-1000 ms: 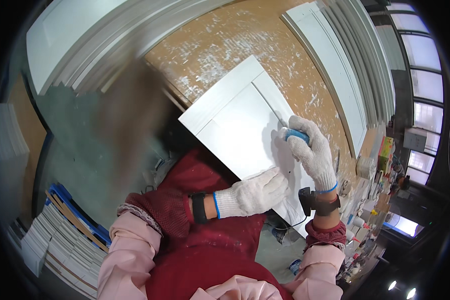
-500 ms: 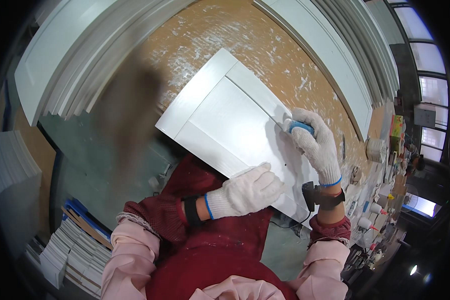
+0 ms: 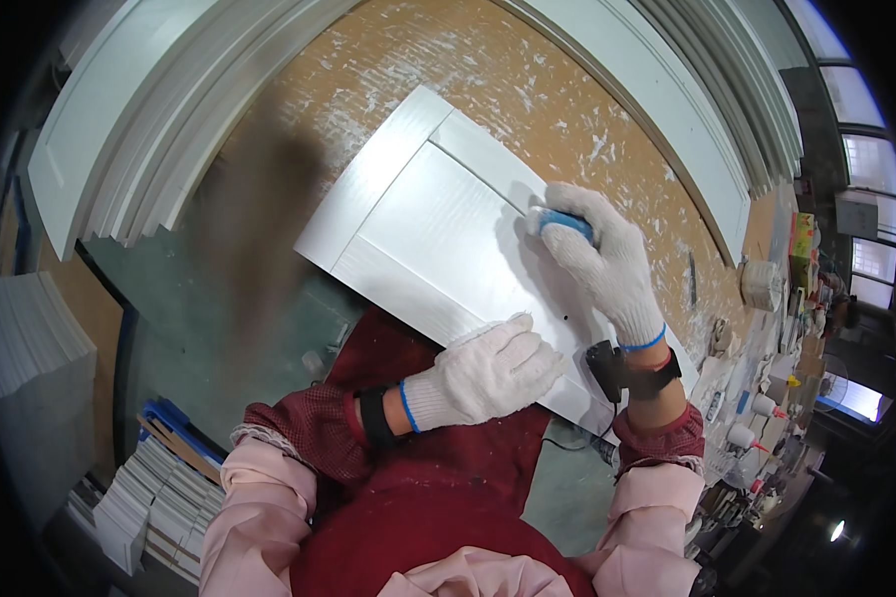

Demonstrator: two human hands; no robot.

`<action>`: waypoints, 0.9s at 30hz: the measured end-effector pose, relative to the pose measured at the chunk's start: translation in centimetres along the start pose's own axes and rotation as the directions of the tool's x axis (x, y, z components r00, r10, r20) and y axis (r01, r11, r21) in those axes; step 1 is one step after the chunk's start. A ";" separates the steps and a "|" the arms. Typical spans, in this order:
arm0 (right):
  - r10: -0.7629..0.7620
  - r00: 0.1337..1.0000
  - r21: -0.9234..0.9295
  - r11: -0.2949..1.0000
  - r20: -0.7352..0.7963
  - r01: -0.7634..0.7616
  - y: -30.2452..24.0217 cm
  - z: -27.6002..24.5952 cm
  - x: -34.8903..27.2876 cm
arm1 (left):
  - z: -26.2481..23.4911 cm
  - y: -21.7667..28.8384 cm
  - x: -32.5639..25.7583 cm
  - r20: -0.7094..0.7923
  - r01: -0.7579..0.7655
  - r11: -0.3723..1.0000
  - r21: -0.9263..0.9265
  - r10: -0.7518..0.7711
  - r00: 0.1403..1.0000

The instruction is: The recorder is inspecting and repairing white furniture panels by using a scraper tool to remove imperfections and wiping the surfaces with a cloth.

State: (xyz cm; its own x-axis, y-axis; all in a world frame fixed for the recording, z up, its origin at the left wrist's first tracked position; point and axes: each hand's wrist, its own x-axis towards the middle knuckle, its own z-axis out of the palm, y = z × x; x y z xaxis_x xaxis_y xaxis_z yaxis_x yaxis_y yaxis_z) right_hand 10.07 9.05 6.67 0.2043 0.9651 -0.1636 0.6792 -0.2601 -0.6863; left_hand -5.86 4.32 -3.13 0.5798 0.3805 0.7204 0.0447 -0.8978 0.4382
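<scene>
A white framed cabinet door panel lies on a paint-flecked wooden bench, its near edge over my lap. My left hand, in a white knit glove, presses flat on the panel's near rail. My right hand, also gloved, grips a small blue sanding block against the groove along the panel's right stile. A black device is strapped on my right wrist.
Stacks of long white mouldings run along the bench's far left and far right. Stacked white panels stand at lower left. Cluttered bottles, tape and tools line the right side near the windows.
The view has dipped, so the panel sits lower and larger in frame. My right hand with the blue block has slid a little farther up the groove. My left hand stays pressed down.
</scene>
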 end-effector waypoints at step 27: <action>-0.198 0.966 -0.094 0.972 0.165 0.216 -3.8 3.5 7.8 | 0.1 0.6 -0.5 -0.030 0.113 0.990 -0.087 -0.116 0.993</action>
State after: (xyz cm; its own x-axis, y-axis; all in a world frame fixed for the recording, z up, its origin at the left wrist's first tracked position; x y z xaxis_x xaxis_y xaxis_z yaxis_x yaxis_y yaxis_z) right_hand 6.63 17.62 5.50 -0.0534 0.9889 -0.1387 0.7707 -0.0475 -0.6354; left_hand -6.01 3.57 -3.26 0.5457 0.4888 0.6806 0.0394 -0.8263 0.5618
